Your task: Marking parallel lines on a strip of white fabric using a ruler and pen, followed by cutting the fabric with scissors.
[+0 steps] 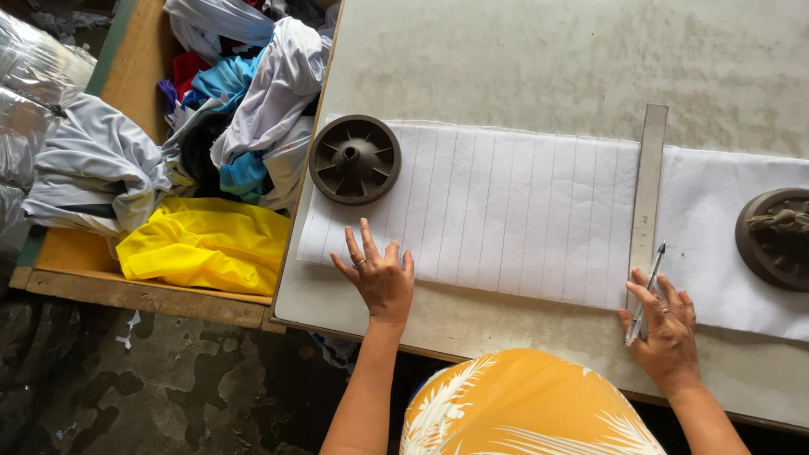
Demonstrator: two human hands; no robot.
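A long strip of white fabric (506,211) ruled with parallel lines lies across the grey table (548,59). My left hand (379,274) rests flat on the strip's near left part, fingers spread, a ring on one finger. My right hand (666,324) holds a pen (647,291) at the near end of a long metal ruler (649,185), which lies across the strip. Two dark round ribbed weights sit on the fabric: one (355,159) at the left end, one (775,238) at the right edge of view.
A wooden platform (143,291) left of the table carries a heap of clothes (244,101), a yellow cloth (206,244) and grey garments (93,168). Clear plastic bags (29,76) lie at far left. Below is a dark wet floor (152,379).
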